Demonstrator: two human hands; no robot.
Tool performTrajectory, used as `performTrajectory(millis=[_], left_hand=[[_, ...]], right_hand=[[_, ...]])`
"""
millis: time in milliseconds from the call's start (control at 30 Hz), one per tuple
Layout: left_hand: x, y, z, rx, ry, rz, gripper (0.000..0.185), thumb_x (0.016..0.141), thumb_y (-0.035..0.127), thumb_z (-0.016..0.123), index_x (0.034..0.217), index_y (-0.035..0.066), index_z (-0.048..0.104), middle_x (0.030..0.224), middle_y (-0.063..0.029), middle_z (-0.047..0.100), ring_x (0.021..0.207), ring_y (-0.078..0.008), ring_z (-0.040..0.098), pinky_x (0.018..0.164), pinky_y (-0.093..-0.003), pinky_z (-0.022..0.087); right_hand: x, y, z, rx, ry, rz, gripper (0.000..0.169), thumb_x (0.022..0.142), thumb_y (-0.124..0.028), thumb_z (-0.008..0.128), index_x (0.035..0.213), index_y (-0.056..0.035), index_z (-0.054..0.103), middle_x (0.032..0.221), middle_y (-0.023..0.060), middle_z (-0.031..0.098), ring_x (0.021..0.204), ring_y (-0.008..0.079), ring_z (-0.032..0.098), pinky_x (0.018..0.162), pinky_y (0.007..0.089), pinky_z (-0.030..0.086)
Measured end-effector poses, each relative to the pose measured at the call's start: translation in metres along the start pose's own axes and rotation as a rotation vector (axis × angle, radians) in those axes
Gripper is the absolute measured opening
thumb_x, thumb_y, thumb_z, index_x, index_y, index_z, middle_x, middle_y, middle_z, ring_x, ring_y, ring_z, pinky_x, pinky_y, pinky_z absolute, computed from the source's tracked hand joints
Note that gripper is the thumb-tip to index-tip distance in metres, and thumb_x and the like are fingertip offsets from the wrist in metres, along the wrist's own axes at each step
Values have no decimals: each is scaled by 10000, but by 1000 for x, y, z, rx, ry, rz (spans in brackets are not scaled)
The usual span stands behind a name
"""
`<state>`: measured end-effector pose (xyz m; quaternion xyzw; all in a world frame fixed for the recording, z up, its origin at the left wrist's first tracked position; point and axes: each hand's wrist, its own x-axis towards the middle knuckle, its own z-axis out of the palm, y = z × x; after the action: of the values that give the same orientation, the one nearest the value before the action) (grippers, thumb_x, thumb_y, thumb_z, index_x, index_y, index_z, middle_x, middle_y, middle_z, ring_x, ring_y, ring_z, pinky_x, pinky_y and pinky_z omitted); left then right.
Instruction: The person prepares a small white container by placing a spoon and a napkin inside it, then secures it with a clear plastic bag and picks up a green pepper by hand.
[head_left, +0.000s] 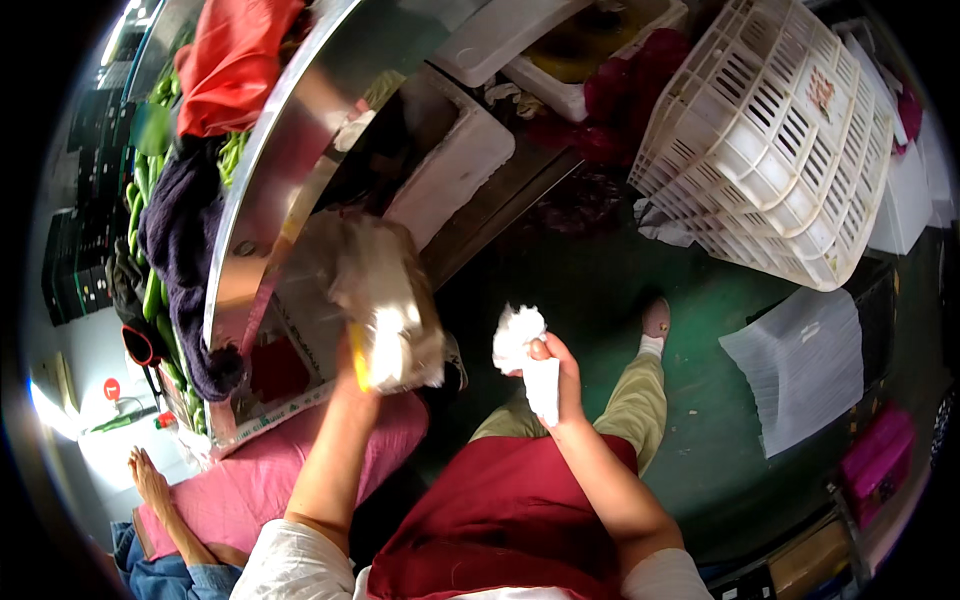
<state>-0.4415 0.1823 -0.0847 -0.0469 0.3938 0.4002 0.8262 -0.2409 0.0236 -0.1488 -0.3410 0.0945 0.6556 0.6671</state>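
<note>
My left hand (361, 379) is closed around the near end of a clear plastic pack (397, 322) with pale contents and a yellow strip. The pack is blurred, and it covers most of the fingers. In my right hand (564, 379) is a crumpled white tissue (519, 336), pinched under the thumb. A tail of the tissue hangs down over the palm side. Both hands are held over the floor, in front of my dark red apron (510, 510), apart from each other.
A metal counter edge (247, 142) curves along the left, bearing green vegetables (154, 292), a dark purple cloth (180, 225) and a red bag (232, 67). A co-worker's arm (176, 517) is at lower left. On the right stand a white plastic crate (772, 142) and foam sheeting (806, 367).
</note>
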Motion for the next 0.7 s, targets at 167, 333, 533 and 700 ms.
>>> performTrajectory(millis=[167,333,533,700], left_hand=[[42,35,62,253,-174,279,440,849,368,420,1194,94,429,1193,-110,460,1129,-286,405,937,-454,322],[86,34,138,131,148,534,429,841,249,458,1236,100,387,1296,-123,351,1209,-300,304,984,-476,247],[143,91,121,325,235,495,440,838,232,464,1248,101,373,1303,-121,342,1209,-296,303,984,-464,249],[189,120,63,557,347,452,451,836,218,470,1258,102,361,1308,-120,335,1209,-293,303,985,-454,251]], right_hand=[[-14,13,-49,125,198,14,208,829,-200,540,924,-15,525,773,41,542,657,149,550,563,262,473],[-24,25,-89,113,286,17,271,810,-192,572,997,-4,514,845,79,569,651,173,559,523,293,478],[-15,21,-116,112,390,-3,227,808,-160,556,967,-6,508,867,108,569,687,219,581,494,319,509],[-5,7,-126,255,391,41,208,789,-131,571,956,-19,518,871,124,574,698,239,587,486,328,509]])
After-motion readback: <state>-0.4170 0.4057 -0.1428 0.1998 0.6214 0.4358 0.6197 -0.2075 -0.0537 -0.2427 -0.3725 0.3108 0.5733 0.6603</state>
